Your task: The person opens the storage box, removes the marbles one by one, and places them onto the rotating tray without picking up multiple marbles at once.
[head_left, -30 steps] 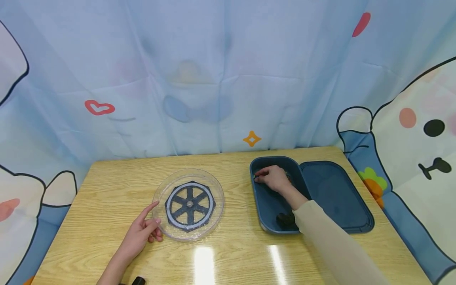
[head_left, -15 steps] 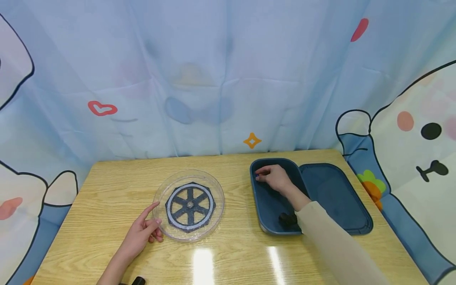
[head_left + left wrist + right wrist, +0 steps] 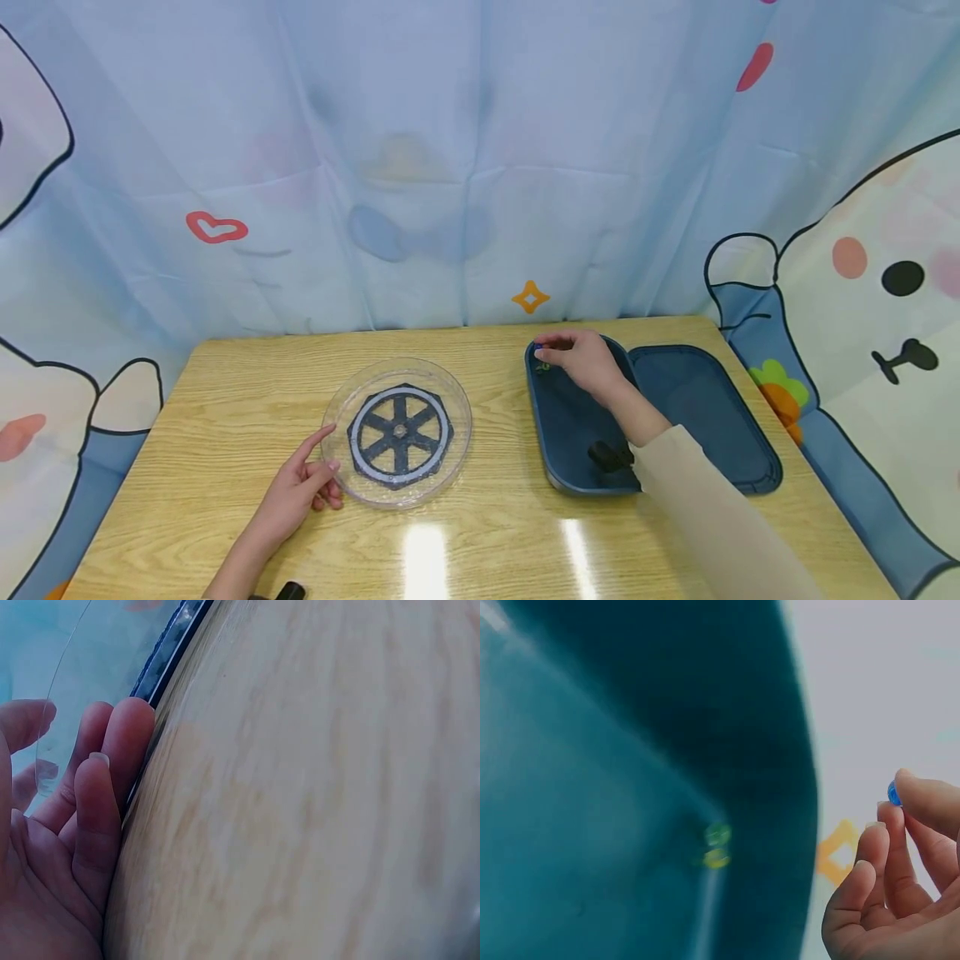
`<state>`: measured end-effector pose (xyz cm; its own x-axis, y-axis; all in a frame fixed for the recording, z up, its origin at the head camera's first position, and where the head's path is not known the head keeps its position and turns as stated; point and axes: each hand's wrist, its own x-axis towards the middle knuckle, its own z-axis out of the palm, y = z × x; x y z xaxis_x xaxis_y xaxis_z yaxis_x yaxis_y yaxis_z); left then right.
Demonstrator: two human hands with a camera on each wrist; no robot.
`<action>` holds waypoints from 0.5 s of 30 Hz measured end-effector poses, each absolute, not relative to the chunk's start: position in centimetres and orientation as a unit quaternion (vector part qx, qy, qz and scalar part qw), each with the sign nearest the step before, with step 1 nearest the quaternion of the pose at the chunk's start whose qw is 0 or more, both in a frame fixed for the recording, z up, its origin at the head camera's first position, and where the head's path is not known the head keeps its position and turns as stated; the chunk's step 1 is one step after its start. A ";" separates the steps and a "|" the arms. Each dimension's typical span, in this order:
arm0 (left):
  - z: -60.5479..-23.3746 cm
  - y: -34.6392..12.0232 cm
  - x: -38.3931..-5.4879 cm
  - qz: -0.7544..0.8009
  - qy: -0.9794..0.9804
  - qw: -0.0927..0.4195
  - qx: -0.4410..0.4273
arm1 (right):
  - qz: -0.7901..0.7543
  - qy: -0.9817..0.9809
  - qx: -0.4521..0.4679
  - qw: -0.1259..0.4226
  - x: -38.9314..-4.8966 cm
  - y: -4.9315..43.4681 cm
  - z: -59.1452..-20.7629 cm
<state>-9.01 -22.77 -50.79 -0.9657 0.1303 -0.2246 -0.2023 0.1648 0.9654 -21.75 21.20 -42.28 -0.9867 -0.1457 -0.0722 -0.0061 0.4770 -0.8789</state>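
In the head view my right hand (image 3: 585, 362) is over the far left corner of a dark blue bin (image 3: 534, 417). Thumb and index finger pinch a small translucent blue marble (image 3: 895, 793), which the right wrist view shows above the rim. A green marble (image 3: 718, 833) and a yellow marble (image 3: 716, 859) lie together in the bin's corner. On the left, my left hand (image 3: 294, 492) holds the near-left rim of a clear round dish (image 3: 450, 383), the thumb over the rim and the outer fingers curled beside it. Under the dish's clear surface shows a dark spoked wheel shape (image 3: 401, 467).
A dark blue lid (image 3: 708, 412) lies flat on the wooden table (image 3: 255, 392) right of the bin. A black object (image 3: 609, 457), likely the right wrist's camera, overlaps the bin's near end. A printed blue curtain (image 3: 420, 167) hangs behind the table.
My right hand has risen from inside the bin to the height of its rim with the blue marble, leaving the corner's marbles exposed. The left hand and the dish stay put.
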 end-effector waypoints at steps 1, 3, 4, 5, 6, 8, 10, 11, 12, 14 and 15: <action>-50.8 -22.8 -9.0 0.646 0.752 0.128 -0.024 | -0.513 0.854 -0.047 0.067 -21.6 20.9 -41.9; -50.7 -22.8 -9.0 0.645 0.753 0.128 -0.026 | -0.521 0.849 -0.057 0.064 -21.2 20.3 -41.3; -50.7 -22.8 -9.0 0.645 0.753 0.128 -0.027 | -0.523 0.848 -0.064 0.063 -21.0 19.9 -41.0; -50.7 -22.8 -9.0 0.645 0.753 0.127 -0.028 | -0.524 0.847 -0.070 0.061 -20.9 19.5 -40.7; -50.7 -22.7 -8.9 0.644 0.754 0.127 -0.028 | -0.526 0.845 -0.076 0.061 -20.7 19.0 -40.5; -50.7 -22.7 -8.9 0.643 0.755 0.127 -0.030 | -0.524 0.845 -0.088 0.060 -20.4 17.9 -40.0; -50.6 -22.7 -8.9 0.642 0.755 0.128 -0.030 | -0.514 0.850 -0.100 0.059 -20.1 16.8 -39.7; -50.6 -22.7 -8.9 0.642 0.755 0.128 -0.031 | -0.512 0.851 -0.105 0.059 -19.9 16.3 -39.5; -50.6 -22.7 -8.9 0.642 0.755 0.129 -0.031 | -0.509 0.851 -0.110 0.059 -19.7 15.7 -39.4; -50.6 -22.7 -8.9 0.641 0.756 0.129 -0.031 | -0.506 0.852 -0.123 0.060 -19.3 14.6 -39.3; -50.6 -22.6 -8.9 0.641 0.756 0.129 -0.031 | -0.505 0.851 -0.129 0.061 -19.1 14.1 -39.3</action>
<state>-8.86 -22.65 -50.62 -0.9649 0.1187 -0.2342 -0.2115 0.1776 0.9611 -19.09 14.14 -39.28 -0.9590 -0.2822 0.0264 -0.1585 0.4567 -0.8754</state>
